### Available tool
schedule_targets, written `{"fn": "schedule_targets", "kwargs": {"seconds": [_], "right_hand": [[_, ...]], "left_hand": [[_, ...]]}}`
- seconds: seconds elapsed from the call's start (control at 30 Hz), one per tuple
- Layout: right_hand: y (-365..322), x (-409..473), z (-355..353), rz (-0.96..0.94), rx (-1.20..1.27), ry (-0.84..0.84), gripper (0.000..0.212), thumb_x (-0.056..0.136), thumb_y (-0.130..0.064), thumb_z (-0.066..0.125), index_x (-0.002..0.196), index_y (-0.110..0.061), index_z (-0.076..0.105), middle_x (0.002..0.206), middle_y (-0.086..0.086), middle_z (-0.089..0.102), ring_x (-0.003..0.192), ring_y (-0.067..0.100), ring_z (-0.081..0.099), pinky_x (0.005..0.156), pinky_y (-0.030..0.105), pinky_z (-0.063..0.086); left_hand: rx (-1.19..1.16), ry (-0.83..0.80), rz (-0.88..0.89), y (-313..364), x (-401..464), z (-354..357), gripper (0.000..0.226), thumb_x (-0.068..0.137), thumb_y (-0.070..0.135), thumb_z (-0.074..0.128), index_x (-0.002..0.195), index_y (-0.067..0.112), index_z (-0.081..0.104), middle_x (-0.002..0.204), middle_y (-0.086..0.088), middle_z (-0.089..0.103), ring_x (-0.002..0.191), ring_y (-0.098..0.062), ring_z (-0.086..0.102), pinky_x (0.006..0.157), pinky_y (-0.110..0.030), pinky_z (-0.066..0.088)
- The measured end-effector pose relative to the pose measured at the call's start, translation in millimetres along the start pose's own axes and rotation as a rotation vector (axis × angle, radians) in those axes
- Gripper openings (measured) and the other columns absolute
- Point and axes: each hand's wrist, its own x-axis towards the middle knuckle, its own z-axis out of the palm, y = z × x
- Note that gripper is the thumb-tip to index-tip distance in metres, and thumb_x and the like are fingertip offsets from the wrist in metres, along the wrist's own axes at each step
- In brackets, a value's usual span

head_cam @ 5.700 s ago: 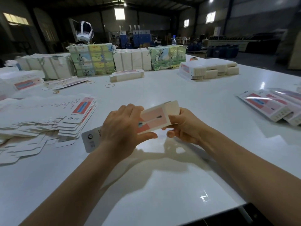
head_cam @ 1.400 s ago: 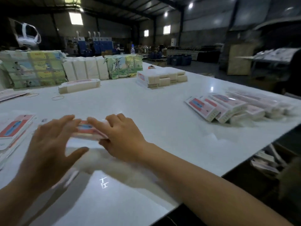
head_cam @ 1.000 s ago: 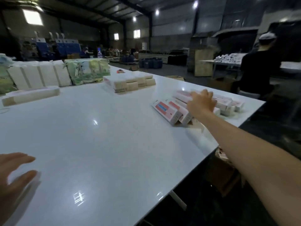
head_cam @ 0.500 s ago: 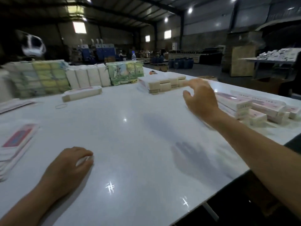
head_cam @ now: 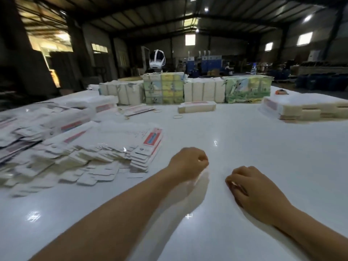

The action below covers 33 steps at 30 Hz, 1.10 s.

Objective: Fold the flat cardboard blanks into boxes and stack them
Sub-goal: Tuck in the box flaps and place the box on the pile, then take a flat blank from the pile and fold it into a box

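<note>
- The right hand rests on the white worktop, fingers curled under and holding nothing.
- The left hand hovers just beside it, fingers curled into a loose fist; whether they pinch anything cannot be told.
- Left of that hand, flat cardboard blanks lie fanned in a heap.
- Farther back lies one folded box, with a rubber band near it.
- Bundled packs line the far edge.

Glossy smooth white table; matt cardboard blanks in heaps.
</note>
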Motion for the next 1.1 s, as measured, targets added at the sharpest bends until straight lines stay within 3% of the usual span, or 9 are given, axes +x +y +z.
{"fn": "schedule_targets", "kwargs": {"seconds": [0.1,0.2,0.3,0.53,0.7,0.8,0.9,1.0,1.1], "right_hand": [[0,-1,-2,0.016,0.045,0.026,0.022,0.095,-0.028,0.049,0.110,-0.030,0.065,0.111,-0.017,0.055,0.100,0.005,0.044,0.084,0.022,0.038],[-2,-1,-3,0.029,0.074,0.031,0.017,0.091,-0.023,0.056,0.101,-0.026,0.070,0.103,-0.016,0.058,0.096,0.008,0.048,0.082,0.027,0.041],[-4,0,-4,0.044,0.102,0.027,0.013,0.087,-0.018,0.063,0.094,-0.024,0.072,0.095,-0.016,0.060,0.090,0.010,0.052,0.077,0.030,0.044],[-5,-2,-6,0.043,0.120,0.037,0.013,0.084,-0.014,0.067,0.089,-0.024,0.073,0.091,-0.017,0.060,0.087,0.010,0.052,0.073,0.030,0.044],[-2,-1,-5,0.023,0.112,0.026,0.016,0.092,-0.025,0.056,0.101,-0.026,0.069,0.102,-0.016,0.058,0.096,0.007,0.047,0.084,0.024,0.038],[1,-1,-6,0.025,0.094,0.001,0.022,0.095,-0.030,0.049,0.108,-0.028,0.066,0.109,-0.015,0.056,0.102,0.009,0.046,0.087,0.022,0.036],[2,4,-8,0.045,0.110,-0.043,0.025,0.096,-0.026,0.047,0.109,-0.021,0.067,0.111,-0.008,0.058,0.106,0.013,0.048,0.089,0.025,0.037],[2,5,-19,0.255,0.472,0.080,0.028,0.095,-0.017,0.046,0.093,-0.003,0.070,0.097,0.002,0.069,0.097,0.017,0.059,0.085,0.031,0.041],[6,6,-35,0.614,1.397,0.238,0.047,0.099,-0.027,0.035,0.086,0.000,0.071,0.075,0.007,0.073,0.072,0.019,0.068,0.072,0.035,0.054]], "left_hand": [[0.331,0.098,-0.234,-53,34,-39,0.031,0.090,0.025,0.046,0.117,0.016,0.060,0.123,-0.006,0.053,0.117,-0.024,0.043,0.090,-0.035,0.039],[0.521,0.008,-0.535,-109,41,-52,0.050,0.090,0.046,0.045,0.127,0.012,0.048,0.130,-0.011,0.041,0.122,-0.029,0.031,0.090,-0.040,0.032],[0.578,-0.045,-0.591,-127,50,-48,0.057,0.087,0.056,0.043,0.126,0.015,0.051,0.126,-0.011,0.047,0.119,-0.029,0.038,0.085,-0.039,0.034],[0.585,-0.111,-0.441,-104,60,-52,0.011,0.088,0.013,0.042,0.094,0.016,0.052,0.080,-0.001,0.050,0.082,-0.024,0.052,0.067,-0.031,0.038],[0.755,-0.138,-0.223,-91,48,-79,0.037,0.099,0.032,0.036,0.093,0.005,0.060,0.072,-0.004,0.046,0.067,-0.022,0.050,0.061,-0.030,0.039],[0.863,-0.104,-0.084,-62,32,-83,0.029,0.095,0.030,0.045,0.099,0.006,0.061,0.078,-0.005,0.052,0.072,-0.024,0.055,0.061,-0.029,0.040],[0.698,0.160,0.086,-25,5,-63,0.011,0.091,0.016,0.052,0.093,0.007,0.058,0.090,-0.012,0.061,0.081,-0.033,0.061,0.063,-0.032,0.044],[0.462,0.396,0.468,11,-34,-26,0.019,0.072,-0.013,0.059,0.084,0.000,0.067,0.081,-0.017,0.067,0.065,-0.034,0.064,0.047,-0.039,0.053],[0.382,0.387,0.611,22,-65,0,0.036,0.073,-0.010,0.058,0.106,0.000,0.069,0.105,-0.013,0.069,0.084,-0.028,0.069,0.051,-0.037,0.057]]}}
